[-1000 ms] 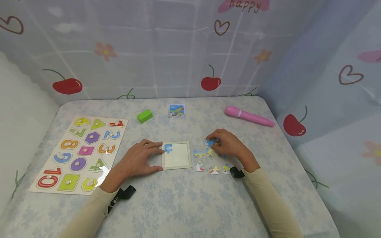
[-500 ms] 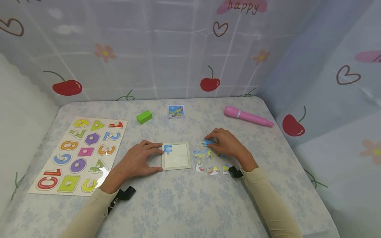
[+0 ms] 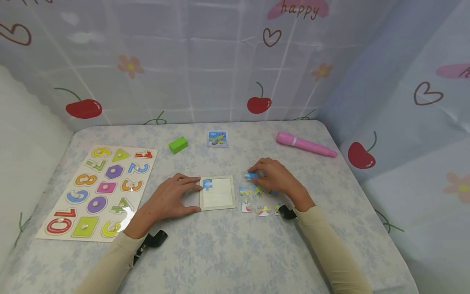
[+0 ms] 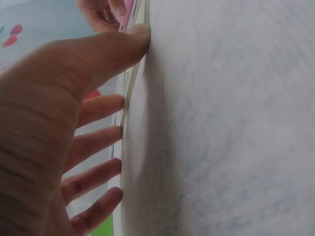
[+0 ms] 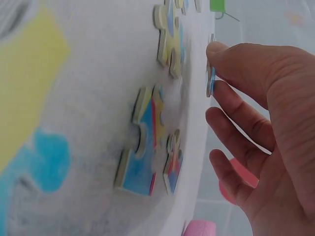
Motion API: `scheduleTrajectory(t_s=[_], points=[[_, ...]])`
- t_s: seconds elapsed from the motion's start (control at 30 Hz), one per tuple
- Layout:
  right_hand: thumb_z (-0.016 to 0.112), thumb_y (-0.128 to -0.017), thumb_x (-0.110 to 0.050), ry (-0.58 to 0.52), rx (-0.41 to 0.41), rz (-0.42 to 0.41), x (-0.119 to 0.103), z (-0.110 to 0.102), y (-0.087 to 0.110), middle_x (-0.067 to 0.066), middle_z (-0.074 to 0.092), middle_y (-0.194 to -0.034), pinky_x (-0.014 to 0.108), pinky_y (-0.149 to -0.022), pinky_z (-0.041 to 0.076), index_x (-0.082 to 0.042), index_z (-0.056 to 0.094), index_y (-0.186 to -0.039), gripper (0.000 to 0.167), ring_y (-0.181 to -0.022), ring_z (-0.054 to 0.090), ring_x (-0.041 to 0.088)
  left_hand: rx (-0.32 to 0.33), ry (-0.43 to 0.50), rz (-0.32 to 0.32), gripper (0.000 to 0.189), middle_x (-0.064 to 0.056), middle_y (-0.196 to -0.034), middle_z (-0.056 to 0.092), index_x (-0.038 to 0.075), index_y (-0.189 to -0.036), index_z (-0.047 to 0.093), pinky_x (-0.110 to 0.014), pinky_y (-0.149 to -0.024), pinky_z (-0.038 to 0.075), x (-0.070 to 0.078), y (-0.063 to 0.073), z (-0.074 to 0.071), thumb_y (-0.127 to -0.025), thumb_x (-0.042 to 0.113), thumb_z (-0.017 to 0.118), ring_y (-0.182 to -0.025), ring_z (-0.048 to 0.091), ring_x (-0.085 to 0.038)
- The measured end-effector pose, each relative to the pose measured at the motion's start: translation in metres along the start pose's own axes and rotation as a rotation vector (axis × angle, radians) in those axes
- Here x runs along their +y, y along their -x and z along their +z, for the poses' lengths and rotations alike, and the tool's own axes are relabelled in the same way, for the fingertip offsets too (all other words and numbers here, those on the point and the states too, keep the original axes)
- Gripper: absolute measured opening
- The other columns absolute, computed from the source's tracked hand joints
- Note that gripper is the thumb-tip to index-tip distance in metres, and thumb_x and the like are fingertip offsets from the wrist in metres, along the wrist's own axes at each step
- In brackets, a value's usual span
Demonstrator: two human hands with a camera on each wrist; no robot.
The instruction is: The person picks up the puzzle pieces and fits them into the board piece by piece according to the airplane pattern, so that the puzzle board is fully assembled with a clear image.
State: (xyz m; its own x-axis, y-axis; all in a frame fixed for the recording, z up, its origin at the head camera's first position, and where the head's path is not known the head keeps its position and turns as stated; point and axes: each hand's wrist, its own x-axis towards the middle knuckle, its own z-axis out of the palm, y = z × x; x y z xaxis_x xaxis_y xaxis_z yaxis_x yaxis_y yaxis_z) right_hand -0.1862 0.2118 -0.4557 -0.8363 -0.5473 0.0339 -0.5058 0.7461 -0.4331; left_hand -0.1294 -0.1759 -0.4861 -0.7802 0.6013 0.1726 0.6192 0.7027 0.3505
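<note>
My left hand (image 3: pixel 172 197) rests at the left edge of a square wooden puzzle tray (image 3: pixel 233 194), thumb and fingers spread and touching its rim. In the left wrist view the thumb and fingertips lie along the tray's side. One blue puzzle piece (image 3: pixel 207 184) sits in the tray's upper left corner. To the right, my right hand (image 3: pixel 277 177) pinches a blue puzzle piece (image 3: pixel 251 175) between thumb and index finger; the right wrist view shows this piece (image 5: pixel 211 78) edge-on, raised. Below that hand lie loose puzzle pieces (image 3: pixel 263 210), several with yellow and red parts.
A number-and-shape board (image 3: pixel 106 175) lies at left. Towards the back are a green block (image 3: pixel 178 145), a small airplane picture card (image 3: pixel 218 139) and a pink, stick-shaped object (image 3: pixel 306 144). A printed curtain (image 3: pixel 220 61) hangs behind the table.
My right hand has moved slightly left with the pinched blue puzzle piece, away from the other loose pieces and towards the tray. My left hand has stayed at the tray's edge.
</note>
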Motion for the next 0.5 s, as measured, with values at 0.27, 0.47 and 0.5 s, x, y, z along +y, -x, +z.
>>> scheduleTrajectory(t_s=[0.27,0.47,0.5], points=[[0.083,-0.097,-0.024,0.02,-0.009,-0.055,-0.009,0.003,-0.007,0.002,0.073,-0.119,0.045,-0.095,0.055,-0.014,0.081,-0.126,0.03,-0.111,0.067,0.023,0.004,0.001,0.0,0.062,-0.003,-0.154,0.063,0.02,-0.132,0.078,-0.05,-0.093,0.055,0.001,0.0,0.0,-0.082,0.054,0.091,-0.126,0.059,-0.026],[0.083,-0.097,-0.023,0.029,-0.018,-0.099,-0.019,0.007,-0.014,0.002,0.073,-0.118,0.044,-0.094,0.055,-0.014,0.081,-0.126,0.03,-0.11,0.067,0.022,0.006,-0.001,0.004,0.063,-0.002,-0.154,0.063,0.02,-0.133,0.078,-0.051,-0.094,0.055,0.001,0.0,-0.001,-0.082,0.055,0.09,-0.127,0.059,-0.026],[0.083,-0.097,-0.023,0.034,-0.022,-0.102,-0.021,0.008,-0.015,0.002,0.073,-0.118,0.044,-0.094,0.054,-0.015,0.081,-0.126,0.03,-0.109,0.067,0.022,0.008,0.0,0.005,0.063,-0.002,-0.154,0.063,0.02,-0.133,0.078,-0.051,-0.094,0.055,0.001,0.0,-0.001,-0.082,0.055,0.09,-0.127,0.059,-0.026]])
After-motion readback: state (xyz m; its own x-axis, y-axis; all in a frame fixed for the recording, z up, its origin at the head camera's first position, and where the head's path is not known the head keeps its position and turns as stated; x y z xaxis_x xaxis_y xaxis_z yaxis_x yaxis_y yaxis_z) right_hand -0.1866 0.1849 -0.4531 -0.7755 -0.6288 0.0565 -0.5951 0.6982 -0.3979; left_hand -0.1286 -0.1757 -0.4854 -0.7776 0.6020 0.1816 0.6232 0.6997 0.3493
